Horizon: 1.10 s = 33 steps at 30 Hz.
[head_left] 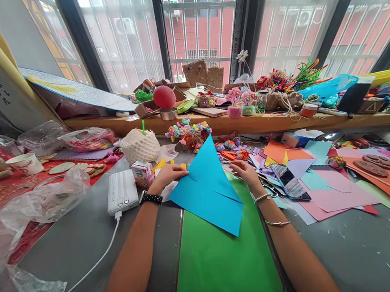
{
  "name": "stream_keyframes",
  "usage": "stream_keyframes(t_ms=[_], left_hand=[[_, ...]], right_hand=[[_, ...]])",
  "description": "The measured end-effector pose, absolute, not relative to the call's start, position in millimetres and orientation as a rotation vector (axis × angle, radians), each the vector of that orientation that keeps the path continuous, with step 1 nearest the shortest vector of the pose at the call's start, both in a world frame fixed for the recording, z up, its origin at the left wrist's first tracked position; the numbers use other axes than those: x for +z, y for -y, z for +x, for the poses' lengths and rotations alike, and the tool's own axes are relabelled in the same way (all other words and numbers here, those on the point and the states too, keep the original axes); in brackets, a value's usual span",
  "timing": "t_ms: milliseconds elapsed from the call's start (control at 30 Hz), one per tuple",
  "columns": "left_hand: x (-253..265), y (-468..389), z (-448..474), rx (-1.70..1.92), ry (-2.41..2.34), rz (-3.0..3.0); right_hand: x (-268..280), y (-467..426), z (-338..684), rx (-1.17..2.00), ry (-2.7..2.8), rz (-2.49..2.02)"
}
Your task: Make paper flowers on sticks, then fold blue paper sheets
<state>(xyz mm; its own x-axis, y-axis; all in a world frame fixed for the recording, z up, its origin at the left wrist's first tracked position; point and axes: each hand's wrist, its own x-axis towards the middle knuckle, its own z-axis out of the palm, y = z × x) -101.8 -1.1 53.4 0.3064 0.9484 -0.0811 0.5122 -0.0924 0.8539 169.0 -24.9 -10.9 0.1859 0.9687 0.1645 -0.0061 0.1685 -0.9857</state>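
Observation:
A blue sheet of paper (pixel 206 187) with slits and a fold crease stands tilted above a green sheet (pixel 227 256). My left hand (pixel 170 175) is closed on its left edge, thumb and fingers pinching it. Just off the paper's right edge is my right hand (pixel 246 173), fingers bent and slightly apart, with nothing visible in them. Beside that hand, a pair of scissors (pixel 270 187) lies partly under a phone (pixel 289 181).
A white power bank (pixel 122 191) with a cable and a small drink carton (pixel 143 173) stand left, before a coconut (pixel 140 145) with a green straw. Coloured paper sheets (pixel 341 191) spread at right. Crumpled plastic (pixel 23 235) lies far left. Crafts crowd the windowsill (pixel 213 120).

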Motion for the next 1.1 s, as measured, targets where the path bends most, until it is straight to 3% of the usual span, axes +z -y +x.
stream_keyframes(t_ms=[133,400,600,767,1100], left_hand=[[56,5,-106,0.521,-1.353,1.721],[83,45,-104,-0.268,-1.096,1.718],[96,43,-82,-0.213,-1.519,2.235],[83,22,-50,-0.138,-1.254,2.723],[68,-3,-16,-0.548,-1.056,2.806]], right_hand=[[-10,26,167,0.944,1.149,-1.166],[-12,22,174,0.879,1.044,-1.198],[-12,22,180,0.855,0.982,-1.200],[-11,22,191,0.802,0.968,-1.196],[-8,24,202,0.705,1.060,-1.287]])
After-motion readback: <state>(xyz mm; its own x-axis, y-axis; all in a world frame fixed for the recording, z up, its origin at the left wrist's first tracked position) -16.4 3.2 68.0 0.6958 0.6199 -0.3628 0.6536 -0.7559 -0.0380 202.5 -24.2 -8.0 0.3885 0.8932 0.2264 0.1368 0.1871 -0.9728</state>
